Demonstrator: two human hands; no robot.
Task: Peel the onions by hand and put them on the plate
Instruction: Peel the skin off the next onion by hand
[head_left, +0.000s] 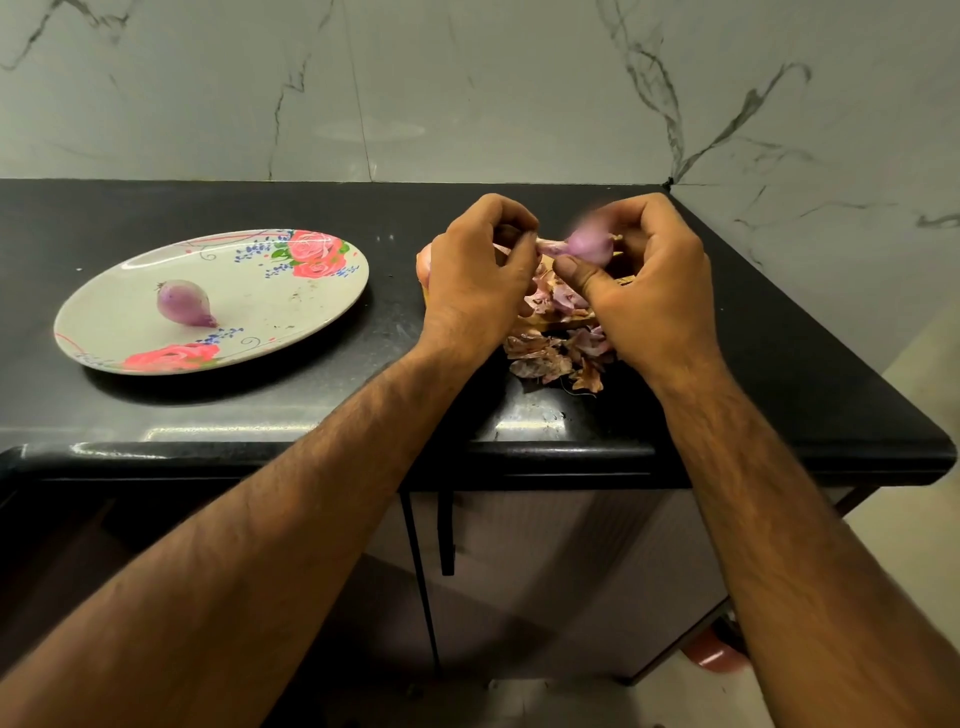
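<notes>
Onion (589, 244) pinched in right hand (649, 291); left hand (478, 280) pinches skin strip; hard tug risks dropping it.

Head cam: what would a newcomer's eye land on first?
Both hands meet at the back right of the black counter. The right hand holds a small purple onion while the left hand pinches a strip of skin coming off it. Just below them lies a heap of dry peels, and to the left a floral plate carries one peeled onion.
</notes>
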